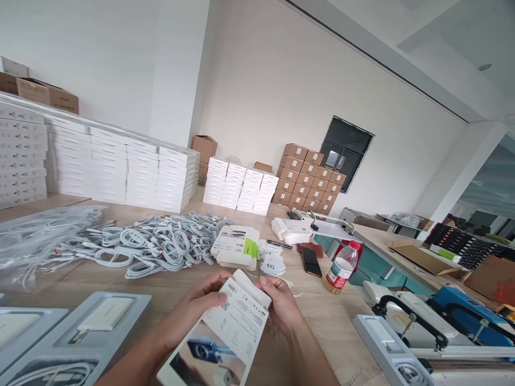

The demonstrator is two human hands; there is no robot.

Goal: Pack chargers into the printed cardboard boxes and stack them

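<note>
Holding a white printed box slantwise, low in the middle of the view, over the near part of the wooden table. Gripping its left side near the far end with the left hand, thumb laid on the printed face, and closing the right hand on the far right corner, by the open end flap. Showing on the box's upward face small print, a code square and a photo of a camera lens, with the near end running down to the bottom of the view. Lying just beyond the hands, box sleeves with a green patch and, to their right, small white cards, a pen, a dark phone and a red-capped bottle. Spreading left of the sleeves, a heap of pale cables, with clear plastic bags at its far left. Resting at the near left, grey trays, the nearer to the hands fitted with a white adapter and a coiled cable. Sitting at the lower right, another filled tray, beside machines with black handles. Standing farther back, white boxes in tall stacks on the left, shorter white stacks in the middle, and piled brown cartons near a dark window.
</note>
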